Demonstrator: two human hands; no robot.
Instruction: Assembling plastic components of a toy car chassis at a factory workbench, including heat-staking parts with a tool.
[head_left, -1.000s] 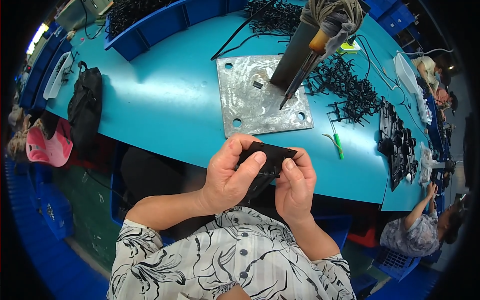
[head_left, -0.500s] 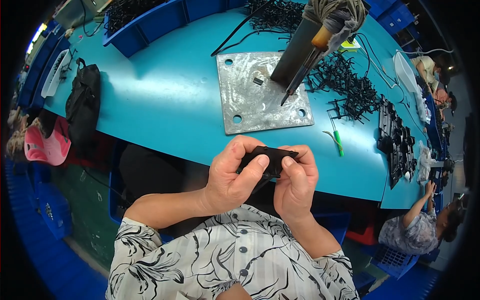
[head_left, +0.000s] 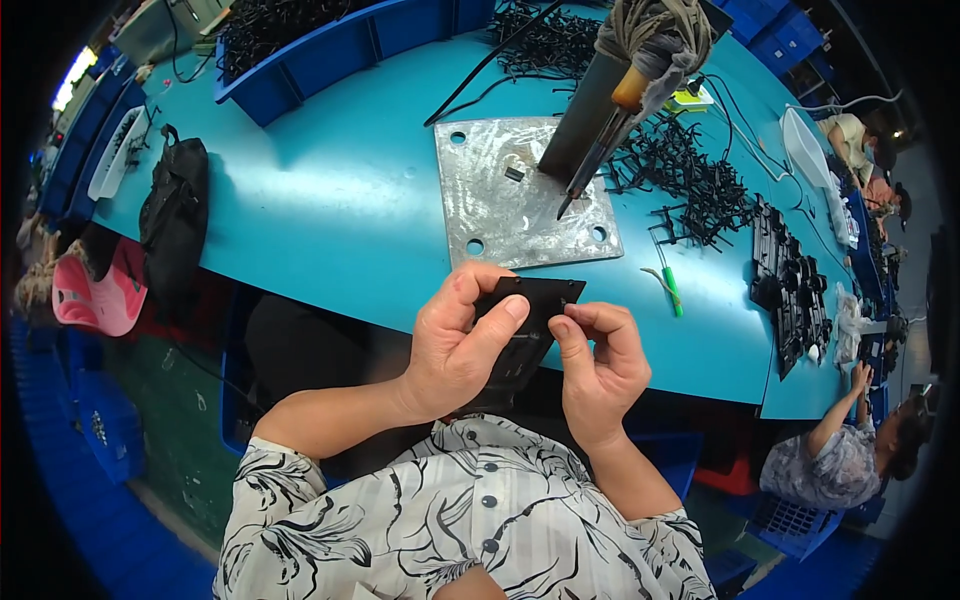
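My left hand (head_left: 455,345) and my right hand (head_left: 600,360) hold a flat black plastic part (head_left: 527,325) between them, just off the near edge of the teal table (head_left: 330,210). The left thumb lies across the part's face. The right fingers pinch its right edge. Beyond the hands a square steel plate (head_left: 520,195) with corner holes lies on the table. A soldering iron (head_left: 600,150) with an orange grip leans over that plate from a wrapped stand.
A heap of small black plastic pieces (head_left: 680,180) lies right of the plate, with a green-handled tool (head_left: 668,288) and a row of black parts (head_left: 790,285) nearer the edge. Blue bins (head_left: 330,45) stand at the back, a black bag (head_left: 175,215) at left. Another person (head_left: 850,450) works at lower right.
Both hands have stayed in place and kept turning the black part; the left thumb now reaches further across its face.
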